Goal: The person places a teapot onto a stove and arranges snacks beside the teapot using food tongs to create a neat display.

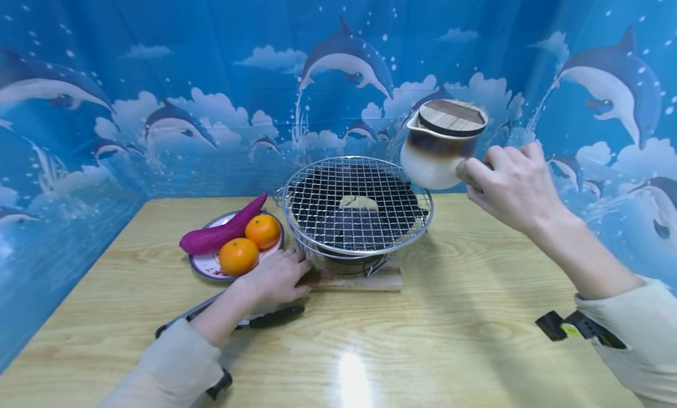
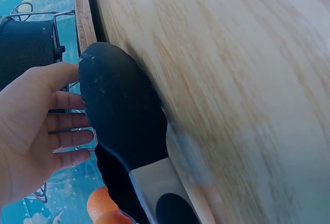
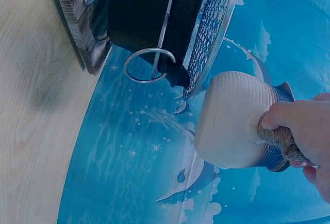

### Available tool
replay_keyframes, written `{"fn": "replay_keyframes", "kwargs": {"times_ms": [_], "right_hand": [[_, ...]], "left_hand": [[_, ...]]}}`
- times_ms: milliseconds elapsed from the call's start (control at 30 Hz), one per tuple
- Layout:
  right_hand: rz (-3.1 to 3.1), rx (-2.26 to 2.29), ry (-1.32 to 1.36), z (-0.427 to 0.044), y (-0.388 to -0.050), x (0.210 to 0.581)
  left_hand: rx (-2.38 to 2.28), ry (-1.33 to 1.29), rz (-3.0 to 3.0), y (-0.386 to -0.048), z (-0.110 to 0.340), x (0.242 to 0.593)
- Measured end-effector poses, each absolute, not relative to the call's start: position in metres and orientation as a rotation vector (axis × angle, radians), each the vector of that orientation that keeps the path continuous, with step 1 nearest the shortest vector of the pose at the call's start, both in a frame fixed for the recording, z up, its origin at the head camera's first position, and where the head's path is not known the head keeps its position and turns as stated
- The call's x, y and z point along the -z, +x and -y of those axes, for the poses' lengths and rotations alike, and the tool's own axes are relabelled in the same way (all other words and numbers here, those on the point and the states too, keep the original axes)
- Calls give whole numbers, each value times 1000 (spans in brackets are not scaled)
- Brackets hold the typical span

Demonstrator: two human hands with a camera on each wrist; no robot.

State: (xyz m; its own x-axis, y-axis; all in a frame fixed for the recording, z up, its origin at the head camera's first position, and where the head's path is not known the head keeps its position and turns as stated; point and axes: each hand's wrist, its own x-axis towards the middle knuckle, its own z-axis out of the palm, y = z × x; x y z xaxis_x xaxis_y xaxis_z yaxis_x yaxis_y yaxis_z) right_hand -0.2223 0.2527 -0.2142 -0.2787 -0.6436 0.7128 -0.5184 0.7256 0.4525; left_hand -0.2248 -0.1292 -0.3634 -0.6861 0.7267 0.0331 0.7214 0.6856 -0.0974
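head view first: from my distant seat i have the right hand (image 1: 510,187) gripping a side-handled ceramic teapot (image 1: 435,156), held above the table (image 1: 449,337) near the right edge of the round wire grill (image 1: 365,240). its wooden lid (image 1: 452,118) sits on top. the left hand (image 1: 276,276) is near the plate (image 1: 207,266), which bears two oranges (image 1: 239,257) and a purple sweet potato (image 1: 221,234), and just beside the wooden board (image 1: 370,281) under the grill.

on the left wrist camera i see that hand's fingers (image 2: 69,122) extended and holding nothing, beside the black end of the tongs (image 2: 124,108); whether they touch, i can't tell.

on the right wrist camera the grip closes round the twine-bound handle (image 3: 278,137), where i would take hold too: rough, so hardly slippery. i judge the ribbed body (image 3: 232,121) stiff, breakable and fairly heavy, with the lid apt to slide if tipped.
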Motion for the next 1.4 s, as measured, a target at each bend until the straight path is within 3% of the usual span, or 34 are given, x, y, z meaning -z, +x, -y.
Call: {"fn": "replay_keyframes", "kwargs": {"times_ms": [1400], "right_hand": [[1875, 125, 1050, -226, -233, 218]], "left_hand": [[-171, -1163, 2909, -224, 126, 361]]}}
